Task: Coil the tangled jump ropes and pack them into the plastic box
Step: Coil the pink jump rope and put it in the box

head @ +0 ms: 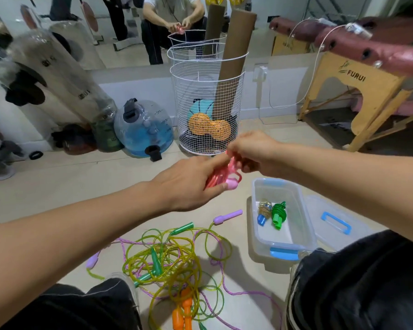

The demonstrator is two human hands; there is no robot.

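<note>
Above the floor, hands: your left hand (188, 184) grips the pink rope (221, 175) bundle, right hand (250, 151) fingers pinch its top.
Risk: let go early and the coil springs open.
Box (305, 236): just right, two ropes inside.
Pile (169, 260): tangled, could snag.

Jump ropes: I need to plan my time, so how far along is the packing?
Done: two coiled ropes, blue and green, lie in the box. In hand: both hands hold a pink rope. Left: the tangled pile on the floor.
</note>
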